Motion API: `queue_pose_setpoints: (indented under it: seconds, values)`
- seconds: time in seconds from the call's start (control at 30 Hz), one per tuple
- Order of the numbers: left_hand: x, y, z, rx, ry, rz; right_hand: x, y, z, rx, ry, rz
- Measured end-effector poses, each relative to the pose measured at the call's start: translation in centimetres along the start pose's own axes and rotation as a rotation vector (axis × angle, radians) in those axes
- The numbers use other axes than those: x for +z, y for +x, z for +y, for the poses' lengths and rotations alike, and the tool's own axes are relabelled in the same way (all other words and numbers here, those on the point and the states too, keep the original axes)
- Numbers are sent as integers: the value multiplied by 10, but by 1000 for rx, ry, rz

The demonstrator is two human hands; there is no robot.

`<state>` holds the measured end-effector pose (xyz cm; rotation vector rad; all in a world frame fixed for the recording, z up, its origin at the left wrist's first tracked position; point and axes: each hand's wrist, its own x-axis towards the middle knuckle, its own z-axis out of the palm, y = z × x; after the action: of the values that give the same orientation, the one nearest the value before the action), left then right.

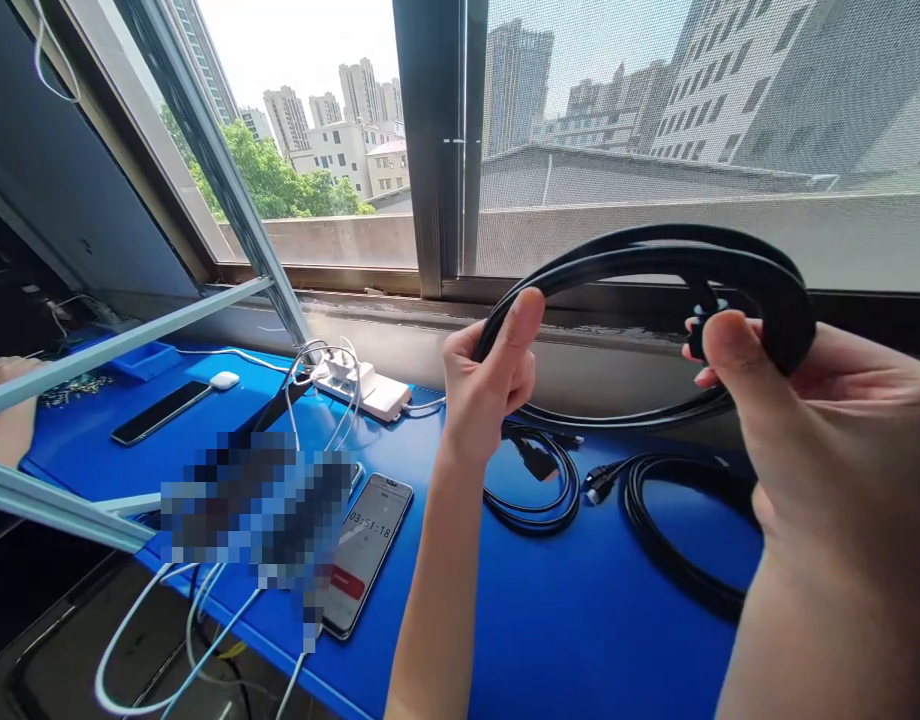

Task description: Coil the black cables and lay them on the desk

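Note:
A coiled black cable [655, 258] hangs in the air above the blue table, held between both hands. My left hand [497, 365] is closed round the left side of the loops, thumb on top. My right hand [820, 400] grips the bundled right side, with a cable connector [701, 325] showing by the thumb and fingertips. Beneath the hands, a smaller black cable coil [535, 520] lies on the table. Further right rests another black cable coil [655, 545], its plug [596, 490] pointing left; my right forearm hides part of it.
A phone with a running timer [374, 550] lies left of my left forearm. Behind it sits a white power strip [370, 388] with leads. A metal frame [227, 150] crosses the left side. Another person's arm [6, 420] is at the far left, near small parts [74, 388]. Windows stand behind.

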<state>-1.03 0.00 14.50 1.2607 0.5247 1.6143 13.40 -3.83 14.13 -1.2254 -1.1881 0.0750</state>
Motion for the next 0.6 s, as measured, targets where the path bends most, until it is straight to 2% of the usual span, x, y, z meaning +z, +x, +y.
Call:
queue_pose_setpoints:
  seconds: [0.2, 0.37, 0.47, 0.6]
  values:
    - [-7, 10, -19, -131, -55, -97, 4, 3, -4, 139, 211, -12]
    - [-10, 13, -26, -223, -36, -111, 5, 2, -13, 377, 389, -266]
    - [-10, 12, -26, -275, -44, -128, 5, 2, -20, 386, 483, -395]
    - [-7, 11, -30, -446, -57, -226, 3, 5, -27, 395, 551, -500]
